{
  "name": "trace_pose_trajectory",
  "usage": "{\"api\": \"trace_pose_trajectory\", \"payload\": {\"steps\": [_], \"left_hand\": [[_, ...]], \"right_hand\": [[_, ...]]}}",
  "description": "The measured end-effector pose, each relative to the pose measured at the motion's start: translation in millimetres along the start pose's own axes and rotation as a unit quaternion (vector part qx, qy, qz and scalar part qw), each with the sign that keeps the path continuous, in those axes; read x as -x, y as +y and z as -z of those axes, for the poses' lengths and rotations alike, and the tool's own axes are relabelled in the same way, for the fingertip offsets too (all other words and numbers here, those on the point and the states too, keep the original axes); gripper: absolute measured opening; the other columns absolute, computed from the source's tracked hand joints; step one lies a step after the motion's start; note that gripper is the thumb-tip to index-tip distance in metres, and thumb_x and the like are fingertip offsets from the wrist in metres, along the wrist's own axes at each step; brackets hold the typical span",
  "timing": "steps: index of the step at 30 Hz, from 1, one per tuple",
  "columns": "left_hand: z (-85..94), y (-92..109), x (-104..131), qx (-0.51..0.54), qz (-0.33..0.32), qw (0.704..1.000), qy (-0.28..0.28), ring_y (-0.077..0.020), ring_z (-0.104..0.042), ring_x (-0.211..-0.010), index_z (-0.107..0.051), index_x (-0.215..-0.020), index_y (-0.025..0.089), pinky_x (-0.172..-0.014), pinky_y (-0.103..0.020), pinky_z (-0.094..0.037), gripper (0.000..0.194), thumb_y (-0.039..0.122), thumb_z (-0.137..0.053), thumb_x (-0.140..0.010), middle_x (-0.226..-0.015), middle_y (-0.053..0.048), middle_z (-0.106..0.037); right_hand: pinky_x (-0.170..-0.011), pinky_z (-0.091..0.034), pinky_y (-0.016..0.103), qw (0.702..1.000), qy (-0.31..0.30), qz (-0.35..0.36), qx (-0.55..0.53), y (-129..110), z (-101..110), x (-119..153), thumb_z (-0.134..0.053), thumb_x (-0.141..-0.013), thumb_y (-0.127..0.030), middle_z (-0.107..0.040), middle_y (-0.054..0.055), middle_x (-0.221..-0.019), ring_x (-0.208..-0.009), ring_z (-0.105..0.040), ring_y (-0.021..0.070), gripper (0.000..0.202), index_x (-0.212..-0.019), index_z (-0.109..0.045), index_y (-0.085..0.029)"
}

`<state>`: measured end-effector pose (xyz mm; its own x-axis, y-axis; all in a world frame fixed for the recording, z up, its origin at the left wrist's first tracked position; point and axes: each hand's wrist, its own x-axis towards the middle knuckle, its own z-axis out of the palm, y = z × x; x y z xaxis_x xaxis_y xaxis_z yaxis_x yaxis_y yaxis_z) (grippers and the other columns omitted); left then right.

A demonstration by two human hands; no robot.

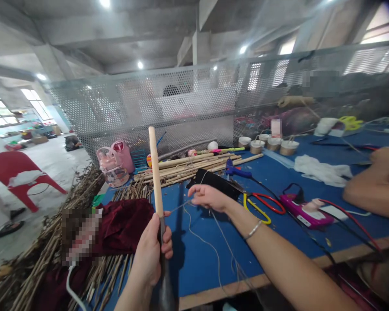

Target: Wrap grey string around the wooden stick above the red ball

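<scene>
Wooden stick (156, 172), nearly upright, clasped in the left hand (151, 248)
That grip wraps its dark lower part; the right hand (209, 198) pinches thread (181, 206) beside it, above the blue table (196, 272), with a glue gun (238, 171) beyond.

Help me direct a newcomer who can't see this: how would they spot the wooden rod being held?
Start at the blue table; on its near side, find the person's left hand. The pale wooden rod rises from that grip. Unlike the sticks lying behind it, it stands nearly upright.
</scene>
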<state>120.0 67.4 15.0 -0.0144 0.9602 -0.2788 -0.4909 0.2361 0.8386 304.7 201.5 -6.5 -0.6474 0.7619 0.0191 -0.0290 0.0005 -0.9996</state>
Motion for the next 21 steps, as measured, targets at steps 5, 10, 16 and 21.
{"api": "trace_pose_trajectory", "payload": {"steps": [5, 10, 16, 21], "left_hand": [[8.7, 3.2, 14.6, -0.038, -0.025, 0.999, -0.022, -0.0031, -0.027, -0.035, -0.050, -0.103, 0.019, -0.035, -0.017, -0.022, 0.045, 0.054, -0.050, -0.075, -0.051, 0.008, -0.039], [6.2, -9.5, 14.4, -0.062, -0.018, 0.998, -0.023, -0.0036, -0.027, -0.035, -0.049, -0.095, 0.020, -0.035, -0.017, -0.023, 0.042, 0.056, -0.050, -0.074, -0.052, 0.008, -0.038], [-17.7, -24.9, 16.8, -0.176, -0.026, 0.981, -0.072, -0.0048, -0.027, -0.035, -0.047, -0.086, 0.021, -0.034, -0.018, -0.019, 0.043, 0.062, -0.047, -0.072, -0.049, 0.008, -0.036], [-22.0, -32.3, 22.2, -0.176, -0.021, 0.982, -0.059, -0.0046, -0.024, -0.035, -0.045, -0.085, 0.022, -0.034, -0.019, -0.018, 0.042, 0.063, -0.045, -0.072, -0.049, 0.009, -0.037]], "right_hand": [[-0.036, -0.019, 0.017, 0.975, 0.188, 0.021, 0.113, -12.3, 27.8, 32.3, -0.057, -0.070, -0.024, -0.034, -0.010, -0.049, -0.036, -0.024, 0.0034, 0.020, -0.086, -0.049, -0.016], [-0.089, -0.037, 0.040, 0.895, 0.177, -0.008, 0.409, -14.8, 16.4, 78.0, -0.054, -0.057, -0.011, -0.053, 0.012, -0.114, -0.108, -0.048, 0.0253, 0.066, -0.121, -0.045, -0.016], [-0.103, -0.029, 0.039, 0.958, 0.014, 0.060, 0.281, -35.0, -63.6, 90.9, -0.056, -0.064, -0.012, -0.037, 0.011, -0.135, -0.124, -0.035, 0.0234, 0.081, -0.138, -0.023, -0.020], [-0.066, -0.046, 0.025, 0.994, -0.030, 0.010, 0.107, -22.7, -96.9, 82.3, -0.051, -0.063, -0.003, -0.057, 0.007, -0.105, -0.081, -0.059, 0.0145, 0.070, -0.129, -0.033, -0.021]]}}
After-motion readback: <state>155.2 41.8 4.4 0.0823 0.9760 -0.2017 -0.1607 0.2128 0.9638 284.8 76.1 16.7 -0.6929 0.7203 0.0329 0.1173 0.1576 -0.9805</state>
